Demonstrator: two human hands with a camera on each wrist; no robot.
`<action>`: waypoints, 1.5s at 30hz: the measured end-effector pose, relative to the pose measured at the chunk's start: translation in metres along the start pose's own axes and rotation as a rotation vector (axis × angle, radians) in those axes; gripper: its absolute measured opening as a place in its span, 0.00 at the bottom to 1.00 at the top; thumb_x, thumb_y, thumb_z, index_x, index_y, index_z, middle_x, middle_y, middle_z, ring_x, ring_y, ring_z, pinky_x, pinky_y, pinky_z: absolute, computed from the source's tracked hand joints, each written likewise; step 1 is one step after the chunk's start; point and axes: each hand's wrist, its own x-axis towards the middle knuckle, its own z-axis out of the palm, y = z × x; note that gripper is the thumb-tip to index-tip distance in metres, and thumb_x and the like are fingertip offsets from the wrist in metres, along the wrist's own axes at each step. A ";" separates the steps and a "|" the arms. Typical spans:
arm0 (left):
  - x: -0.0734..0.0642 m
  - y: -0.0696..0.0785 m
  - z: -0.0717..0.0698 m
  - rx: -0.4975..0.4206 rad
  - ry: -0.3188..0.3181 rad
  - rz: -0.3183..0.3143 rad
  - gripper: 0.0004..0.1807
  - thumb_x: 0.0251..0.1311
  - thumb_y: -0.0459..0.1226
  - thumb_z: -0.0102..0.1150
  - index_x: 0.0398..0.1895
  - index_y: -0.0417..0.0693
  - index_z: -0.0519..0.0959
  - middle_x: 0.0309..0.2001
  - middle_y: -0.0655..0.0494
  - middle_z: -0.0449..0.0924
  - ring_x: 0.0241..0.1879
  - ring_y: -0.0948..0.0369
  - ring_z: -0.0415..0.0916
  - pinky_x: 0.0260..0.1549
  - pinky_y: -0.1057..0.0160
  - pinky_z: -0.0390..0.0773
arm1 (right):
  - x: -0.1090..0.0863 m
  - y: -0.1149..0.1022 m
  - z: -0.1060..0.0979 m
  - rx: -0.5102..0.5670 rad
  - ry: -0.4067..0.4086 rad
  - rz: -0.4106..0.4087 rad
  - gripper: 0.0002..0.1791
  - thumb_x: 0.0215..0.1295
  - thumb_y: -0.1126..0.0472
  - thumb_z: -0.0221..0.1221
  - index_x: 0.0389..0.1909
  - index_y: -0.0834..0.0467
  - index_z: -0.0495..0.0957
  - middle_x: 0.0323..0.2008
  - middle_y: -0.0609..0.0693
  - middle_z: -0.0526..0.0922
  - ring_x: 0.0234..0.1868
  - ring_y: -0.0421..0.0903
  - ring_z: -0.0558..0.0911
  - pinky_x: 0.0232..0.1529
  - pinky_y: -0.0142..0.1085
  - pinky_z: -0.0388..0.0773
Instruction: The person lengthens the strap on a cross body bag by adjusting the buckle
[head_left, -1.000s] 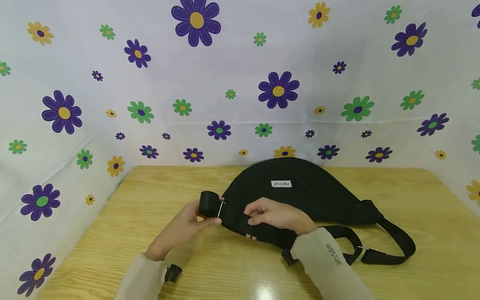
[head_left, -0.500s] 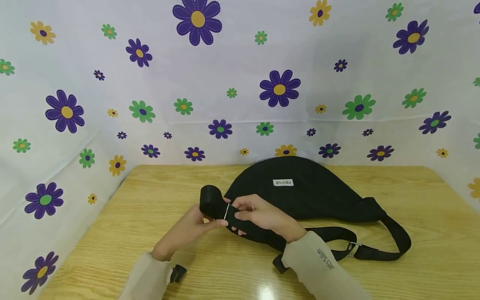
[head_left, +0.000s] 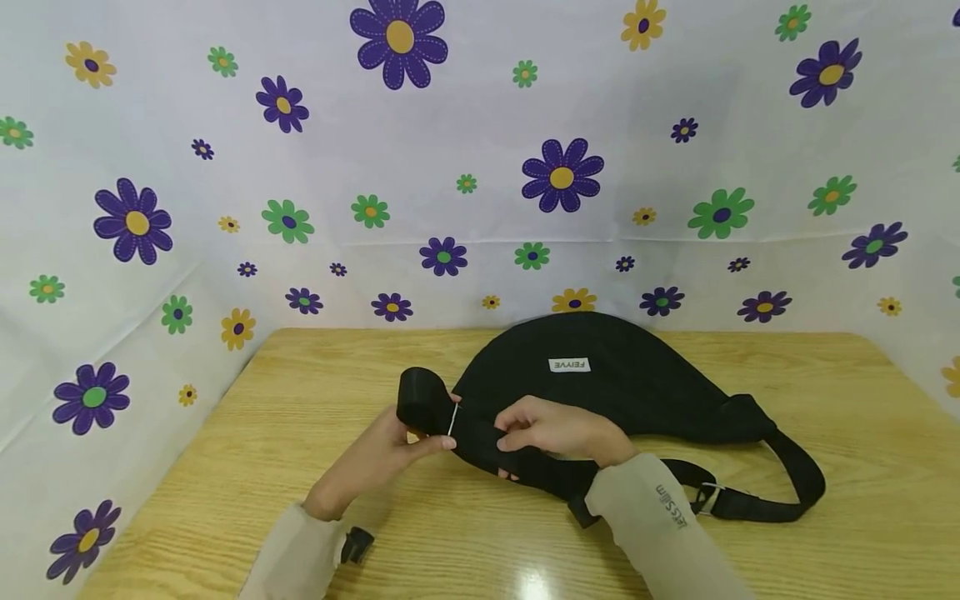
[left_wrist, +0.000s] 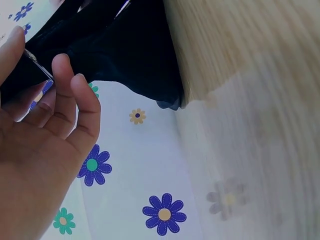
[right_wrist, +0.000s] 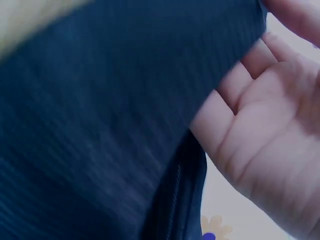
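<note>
A black crescent-shaped sling bag (head_left: 585,342) with a white label lies at the back of the table. At its left end, my left hand (head_left: 378,462) pinches a thin metal strap buckle (head_left: 453,419); a loop of black webbing (head_left: 418,400) stands up beside it. In the left wrist view the buckle (left_wrist: 39,65) sits between thumb and fingers. My right hand (head_left: 562,429) grips the strap (head_left: 480,437) to the right of the buckle, thumb on top and fingers beneath. Close up in the right wrist view, the ribbed webbing (right_wrist: 100,100) crosses in front of the hand and hides the fingertips.
The strap's far part (head_left: 806,475) curves round the bag's right end, with a second metal buckle (head_left: 707,498) on it. Behind the wooden table (head_left: 315,367) hangs a white flower-patterned cloth (head_left: 480,133).
My right hand first moves left along the strap up to the buckle, then back right, still gripping the webbing. The left hand stays at the buckle, shifted slightly right in view.
</note>
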 end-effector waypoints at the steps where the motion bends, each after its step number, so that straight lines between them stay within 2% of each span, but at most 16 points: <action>1: 0.000 0.000 0.000 0.003 0.000 -0.005 0.24 0.67 0.29 0.64 0.64 0.34 0.72 0.59 0.42 0.76 0.53 0.52 0.75 0.53 0.56 0.75 | -0.002 0.000 -0.002 0.000 -0.002 0.002 0.13 0.73 0.74 0.50 0.25 0.66 0.71 0.23 0.46 0.77 0.25 0.41 0.75 0.34 0.30 0.71; 3: 0.000 0.001 0.000 -0.004 -0.004 -0.014 0.24 0.67 0.29 0.63 0.64 0.33 0.72 0.60 0.42 0.76 0.53 0.52 0.75 0.54 0.57 0.75 | -0.002 0.001 -0.003 -0.012 0.007 -0.003 0.13 0.73 0.74 0.49 0.25 0.67 0.71 0.23 0.46 0.76 0.24 0.41 0.74 0.33 0.31 0.71; 6: 0.001 0.002 0.000 -0.009 -0.010 -0.029 0.23 0.67 0.30 0.64 0.63 0.32 0.73 0.57 0.43 0.79 0.51 0.54 0.75 0.53 0.59 0.75 | 0.001 0.001 -0.002 -0.013 0.007 -0.024 0.11 0.75 0.73 0.47 0.32 0.70 0.76 0.29 0.52 0.84 0.29 0.45 0.82 0.40 0.36 0.80; 11: 0.001 0.003 0.000 -0.020 -0.012 -0.053 0.23 0.67 0.30 0.64 0.62 0.32 0.73 0.53 0.44 0.81 0.48 0.57 0.76 0.51 0.61 0.75 | 0.007 0.000 0.003 -0.056 0.032 -0.042 0.12 0.75 0.72 0.48 0.33 0.69 0.77 0.29 0.53 0.85 0.28 0.45 0.83 0.46 0.41 0.80; 16: 0.000 0.002 0.000 -0.026 -0.003 -0.067 0.25 0.67 0.30 0.64 0.64 0.32 0.72 0.58 0.42 0.79 0.51 0.55 0.76 0.54 0.59 0.75 | 0.006 0.002 0.002 -0.015 0.065 -0.045 0.10 0.75 0.72 0.48 0.36 0.70 0.78 0.30 0.51 0.84 0.29 0.45 0.82 0.42 0.40 0.81; 22: -0.001 -0.001 -0.001 -0.057 0.033 -0.054 0.24 0.68 0.29 0.63 0.65 0.34 0.71 0.60 0.41 0.76 0.50 0.57 0.76 0.46 0.59 0.78 | 0.004 0.009 -0.002 0.093 0.076 -0.116 0.09 0.75 0.72 0.49 0.40 0.73 0.77 0.31 0.52 0.83 0.30 0.46 0.81 0.39 0.40 0.81; 25: -0.001 -0.002 0.000 -0.068 0.033 -0.037 0.24 0.68 0.30 0.63 0.66 0.36 0.72 0.61 0.40 0.75 0.50 0.59 0.77 0.43 0.60 0.79 | 0.004 0.010 -0.001 0.138 0.120 -0.106 0.09 0.74 0.72 0.49 0.41 0.74 0.77 0.31 0.53 0.83 0.29 0.46 0.80 0.37 0.39 0.81; 29: 0.000 -0.002 0.002 -0.051 0.020 -0.005 0.23 0.67 0.29 0.63 0.64 0.36 0.72 0.56 0.42 0.78 0.47 0.61 0.77 0.41 0.60 0.79 | 0.010 0.006 0.007 0.114 0.145 -0.086 0.08 0.74 0.73 0.50 0.41 0.72 0.78 0.30 0.50 0.84 0.27 0.44 0.81 0.37 0.38 0.81; 32: 0.000 -0.001 0.003 -0.021 0.002 -0.004 0.23 0.67 0.30 0.63 0.63 0.35 0.71 0.50 0.45 0.80 0.43 0.62 0.77 0.40 0.60 0.79 | 0.017 0.000 0.016 0.105 0.161 -0.107 0.08 0.74 0.73 0.50 0.42 0.73 0.77 0.30 0.52 0.85 0.27 0.43 0.81 0.46 0.41 0.80; 33: -0.001 0.000 0.004 -0.005 -0.006 -0.009 0.23 0.68 0.31 0.63 0.63 0.35 0.71 0.48 0.47 0.80 0.41 0.62 0.77 0.39 0.60 0.79 | 0.019 -0.002 0.019 0.114 0.174 -0.115 0.08 0.74 0.73 0.50 0.42 0.73 0.76 0.30 0.55 0.85 0.31 0.41 0.82 0.50 0.42 0.79; 34: -0.001 0.001 0.004 0.011 -0.015 -0.011 0.22 0.68 0.31 0.63 0.62 0.35 0.70 0.46 0.49 0.80 0.40 0.62 0.77 0.39 0.59 0.79 | 0.020 -0.004 0.022 0.124 0.195 -0.113 0.07 0.75 0.73 0.50 0.42 0.72 0.76 0.31 0.59 0.86 0.32 0.41 0.83 0.54 0.42 0.77; 36: -0.002 0.002 0.005 0.046 -0.031 -0.024 0.22 0.68 0.33 0.63 0.62 0.36 0.70 0.45 0.51 0.80 0.39 0.63 0.78 0.40 0.60 0.79 | 0.022 -0.006 0.026 0.148 0.242 -0.093 0.06 0.75 0.72 0.50 0.42 0.71 0.75 0.44 0.65 0.86 0.32 0.40 0.83 0.59 0.43 0.74; 38: -0.002 0.003 0.005 0.086 -0.047 -0.026 0.24 0.67 0.32 0.65 0.62 0.35 0.69 0.44 0.51 0.80 0.39 0.62 0.77 0.40 0.61 0.79 | 0.023 -0.008 0.028 0.181 0.287 -0.055 0.06 0.75 0.72 0.51 0.42 0.69 0.75 0.56 0.68 0.80 0.34 0.41 0.84 0.56 0.42 0.76; 40: -0.002 0.003 0.006 0.115 -0.063 -0.015 0.25 0.65 0.30 0.66 0.62 0.34 0.68 0.45 0.50 0.80 0.39 0.61 0.77 0.40 0.61 0.80 | 0.022 -0.008 0.030 0.205 0.322 -0.021 0.05 0.75 0.72 0.51 0.42 0.68 0.75 0.61 0.69 0.77 0.30 0.43 0.84 0.50 0.40 0.79; 42: -0.001 0.003 0.006 0.130 -0.075 -0.012 0.25 0.64 0.27 0.66 0.62 0.34 0.68 0.45 0.50 0.79 0.39 0.61 0.78 0.41 0.62 0.80 | 0.022 -0.006 0.030 0.228 0.333 -0.005 0.05 0.75 0.72 0.51 0.43 0.69 0.74 0.56 0.66 0.80 0.31 0.44 0.83 0.42 0.40 0.82; 45: 0.000 0.003 0.006 0.142 -0.078 -0.012 0.20 0.65 0.25 0.64 0.58 0.35 0.71 0.42 0.50 0.80 0.38 0.63 0.77 0.39 0.63 0.79 | 0.022 -0.005 0.031 0.217 0.331 -0.022 0.03 0.74 0.73 0.51 0.43 0.68 0.73 0.37 0.60 0.86 0.30 0.45 0.83 0.39 0.39 0.82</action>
